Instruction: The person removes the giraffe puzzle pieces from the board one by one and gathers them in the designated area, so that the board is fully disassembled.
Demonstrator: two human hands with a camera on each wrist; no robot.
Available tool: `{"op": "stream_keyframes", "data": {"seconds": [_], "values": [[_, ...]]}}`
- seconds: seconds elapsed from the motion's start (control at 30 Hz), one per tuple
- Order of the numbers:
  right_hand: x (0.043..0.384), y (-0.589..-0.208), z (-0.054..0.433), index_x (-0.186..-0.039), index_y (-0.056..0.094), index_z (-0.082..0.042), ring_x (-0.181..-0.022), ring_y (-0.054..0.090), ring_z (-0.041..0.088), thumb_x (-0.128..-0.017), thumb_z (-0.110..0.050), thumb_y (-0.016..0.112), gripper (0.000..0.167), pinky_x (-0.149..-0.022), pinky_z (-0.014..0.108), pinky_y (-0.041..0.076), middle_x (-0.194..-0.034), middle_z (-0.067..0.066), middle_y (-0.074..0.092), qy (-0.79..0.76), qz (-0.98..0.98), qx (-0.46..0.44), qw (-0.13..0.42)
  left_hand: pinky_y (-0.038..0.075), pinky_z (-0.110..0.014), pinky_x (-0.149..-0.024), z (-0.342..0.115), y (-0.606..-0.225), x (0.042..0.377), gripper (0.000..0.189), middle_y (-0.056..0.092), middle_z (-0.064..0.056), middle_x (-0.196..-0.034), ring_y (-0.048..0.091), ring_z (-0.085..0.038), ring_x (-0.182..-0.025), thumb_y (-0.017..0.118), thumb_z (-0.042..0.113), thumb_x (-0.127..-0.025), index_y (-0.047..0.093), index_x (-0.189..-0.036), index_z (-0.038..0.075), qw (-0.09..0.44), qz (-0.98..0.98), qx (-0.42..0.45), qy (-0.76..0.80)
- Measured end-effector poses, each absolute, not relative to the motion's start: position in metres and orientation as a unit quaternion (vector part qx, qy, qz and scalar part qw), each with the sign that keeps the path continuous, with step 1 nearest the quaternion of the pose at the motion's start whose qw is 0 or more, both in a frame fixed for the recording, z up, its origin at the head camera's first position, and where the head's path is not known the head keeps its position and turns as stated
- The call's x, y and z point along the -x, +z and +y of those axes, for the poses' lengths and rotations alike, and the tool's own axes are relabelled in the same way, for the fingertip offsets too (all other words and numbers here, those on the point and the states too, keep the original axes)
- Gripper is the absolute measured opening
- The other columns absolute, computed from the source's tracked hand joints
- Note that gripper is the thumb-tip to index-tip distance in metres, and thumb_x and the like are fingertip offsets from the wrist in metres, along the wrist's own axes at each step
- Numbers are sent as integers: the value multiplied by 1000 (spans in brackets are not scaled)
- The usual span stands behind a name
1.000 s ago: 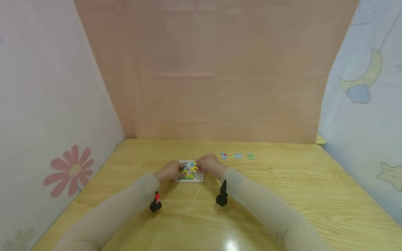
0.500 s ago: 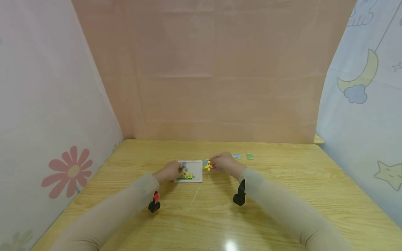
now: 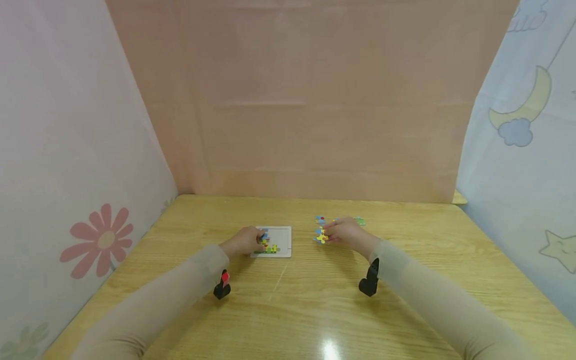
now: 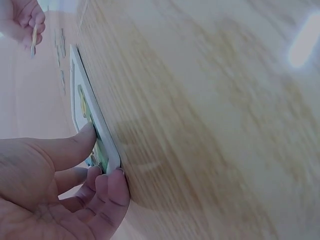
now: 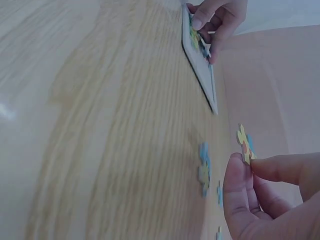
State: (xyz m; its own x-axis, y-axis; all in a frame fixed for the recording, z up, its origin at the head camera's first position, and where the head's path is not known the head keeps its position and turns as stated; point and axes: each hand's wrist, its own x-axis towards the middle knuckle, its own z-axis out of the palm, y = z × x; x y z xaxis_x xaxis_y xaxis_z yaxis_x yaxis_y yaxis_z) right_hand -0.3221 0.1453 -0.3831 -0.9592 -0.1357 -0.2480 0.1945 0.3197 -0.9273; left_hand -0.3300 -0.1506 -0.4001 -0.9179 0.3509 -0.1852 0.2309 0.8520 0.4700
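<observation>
My left hand (image 3: 243, 241) grips the left edge of a white puzzle tray (image 3: 283, 236). In the left wrist view its thumb (image 4: 82, 142) presses on the pieces inside while the other fingers curl at the rim. Colourful joined pieces (image 3: 270, 248) fill the tray's left and lower part; the rest of its bed shows white. To the right, my right hand (image 3: 348, 233) pinches a yellow jigsaw puzzle piece (image 5: 243, 142) between thumb and fingers. The right wrist view shows this piece raised above the table, beside a loose blue-and-yellow piece (image 5: 204, 170).
A blue piece with a red spot (image 3: 320, 219) lies behind the held one. A green piece (image 3: 360, 220) lies farther right, and another is mostly hidden by the right hand. The wooden table (image 3: 279, 310) ends at an orange-brown backdrop (image 3: 288, 125).
My right hand has carried the yellow puzzle piece rightward, from over the tray to beside the loose pieces, uncovering the tray's white bed. My left hand stays on the tray.
</observation>
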Motion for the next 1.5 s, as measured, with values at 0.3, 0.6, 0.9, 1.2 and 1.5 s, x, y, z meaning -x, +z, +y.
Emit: {"op": "stream_keyframes", "data": {"seconds": [0.3, 0.6, 0.9, 1.2, 1.5], "values": [[313, -391, 162, -120, 56, 17, -65, 63, 11, -93, 3, 58, 30, -71, 27, 59, -88, 7, 65, -591, 788, -29, 168, 43, -29, -76, -152, -401, 327, 66, 63, -11, -112, 51, -20, -91, 74, 17, -86, 45, -142, -2, 115, 954, -138, 241], [299, -396, 160, -107, 66, 12, -61, 63, 11, -90, 0, 64, 21, -62, 27, 58, -75, 3, 69, -541, 823, -24, 172, 34, -24, -60, -154, -401, 331, 68, 49, -5, -80, 45, -16, -73, 74, 17, -86, 43, -145, 2, 111, 947, -131, 270], [288, -398, 154, -94, 71, 7, -61, 64, 14, -85, 1, 69, 11, -61, 28, 59, -76, 10, 70, -478, 865, -9, 152, 34, -27, -64, -159, -405, 327, 55, 51, -5, -82, 45, -17, -75, 76, 15, -84, 57, -133, 2, 66, 951, -138, 269], [287, -400, 153, -90, 72, 6, -60, 64, 13, -83, 1, 71, 8, -60, 26, 58, -75, 9, 70, -464, 874, -20, 146, 39, -29, -67, -159, -404, 318, 51, 52, -12, -100, 45, -19, -81, 77, 14, -83, 61, -130, 4, 43, 953, -146, 261], [284, -399, 156, -91, 72, 7, -60, 64, 14, -84, 1, 70, 9, -61, 28, 59, -76, 9, 71, -462, 874, -6, 148, 44, -47, -104, -158, -406, 317, 54, 52, -18, -135, 51, -36, -124, 75, 18, -84, 58, -132, 2, 36, 959, -178, 218]]}}
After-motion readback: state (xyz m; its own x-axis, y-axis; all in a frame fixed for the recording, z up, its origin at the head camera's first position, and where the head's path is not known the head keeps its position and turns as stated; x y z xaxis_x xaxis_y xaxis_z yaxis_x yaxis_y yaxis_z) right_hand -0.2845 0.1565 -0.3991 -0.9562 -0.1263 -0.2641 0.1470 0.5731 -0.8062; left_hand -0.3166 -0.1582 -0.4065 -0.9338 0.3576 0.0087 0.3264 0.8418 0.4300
